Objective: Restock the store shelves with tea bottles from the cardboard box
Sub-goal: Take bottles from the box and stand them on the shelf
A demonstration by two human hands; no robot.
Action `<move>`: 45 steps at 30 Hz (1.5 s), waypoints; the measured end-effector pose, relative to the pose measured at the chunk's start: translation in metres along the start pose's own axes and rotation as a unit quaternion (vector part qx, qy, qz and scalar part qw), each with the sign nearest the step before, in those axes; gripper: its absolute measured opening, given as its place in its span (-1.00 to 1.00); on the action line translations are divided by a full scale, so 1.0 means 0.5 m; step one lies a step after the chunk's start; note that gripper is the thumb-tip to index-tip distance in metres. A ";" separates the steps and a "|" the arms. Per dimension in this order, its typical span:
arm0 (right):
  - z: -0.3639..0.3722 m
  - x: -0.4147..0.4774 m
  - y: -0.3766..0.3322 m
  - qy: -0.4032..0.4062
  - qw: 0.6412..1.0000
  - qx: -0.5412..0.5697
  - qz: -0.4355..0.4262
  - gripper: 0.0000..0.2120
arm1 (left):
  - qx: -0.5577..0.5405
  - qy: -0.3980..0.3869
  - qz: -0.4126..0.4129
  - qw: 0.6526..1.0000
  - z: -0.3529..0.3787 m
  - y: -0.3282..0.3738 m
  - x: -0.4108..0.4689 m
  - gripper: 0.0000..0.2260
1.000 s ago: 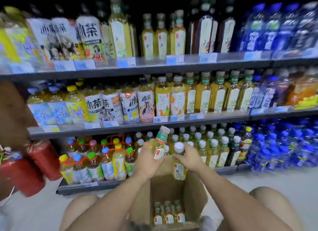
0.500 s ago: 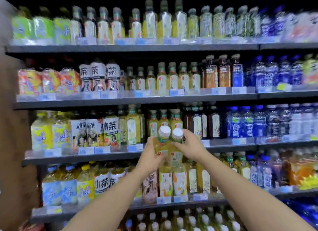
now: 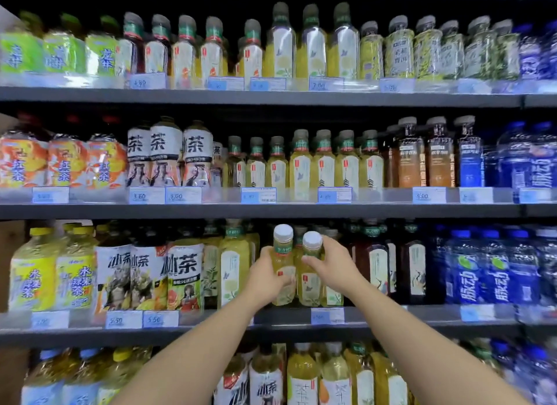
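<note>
Head view: both arms reach up to the third shelf from the top.

- The left hand [image 3: 265, 279] holds the left tea bottle [image 3: 282, 253]: clear plastic, yellow-green liquid, white screw cap, green neck band. The fingers wrap its lower body from the left side.
- The right hand [image 3: 334, 269] holds the right tea bottle [image 3: 309, 284], a matching white-capped one. The thumb lies across its shoulder just under the cap. The other fingers are behind it, hidden.
- Both bottles are upright and side by side, touching or nearly so. The left cap sits slightly higher than the right.
- Location: front of the dark grey metal shelf [image 3: 437, 327], bases about level with its front lip, just above a blue-and-white price tag [image 3: 327, 315]. Can't tell whether they rest on the shelf.
- Just left is a taller yellow tea bottle with pale label [image 3: 233, 266].
- Just right, behind the right hand, are dark brown tea bottles with white labels [image 3: 372, 263].
- Further right are blue sports-drink bottles [image 3: 470, 272].
- Further left on the same shelf are white-labelled iced tea bottles [image 3: 184, 272].
</note>
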State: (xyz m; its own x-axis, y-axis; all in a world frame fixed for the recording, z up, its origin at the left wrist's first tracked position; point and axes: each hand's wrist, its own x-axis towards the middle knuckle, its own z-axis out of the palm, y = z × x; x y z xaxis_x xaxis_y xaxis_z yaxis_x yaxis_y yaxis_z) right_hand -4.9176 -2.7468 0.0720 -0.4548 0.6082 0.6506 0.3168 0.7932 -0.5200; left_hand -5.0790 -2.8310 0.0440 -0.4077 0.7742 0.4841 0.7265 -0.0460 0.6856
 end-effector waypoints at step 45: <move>0.147 0.007 0.114 -0.031 0.965 -0.230 0.122 -0.44 | 0.175 -0.014 -0.091 0.980 0.085 -0.095 0.077 -0.82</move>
State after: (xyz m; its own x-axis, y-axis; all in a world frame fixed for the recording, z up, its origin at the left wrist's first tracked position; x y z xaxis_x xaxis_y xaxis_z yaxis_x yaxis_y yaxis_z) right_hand -4.9621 -2.7016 0.0039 -0.3650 0.7871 0.4972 0.7499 0.5651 -0.3440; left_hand -5.1059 -2.7722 0.0068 -0.5363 0.7667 0.3529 0.7905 0.3097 0.5284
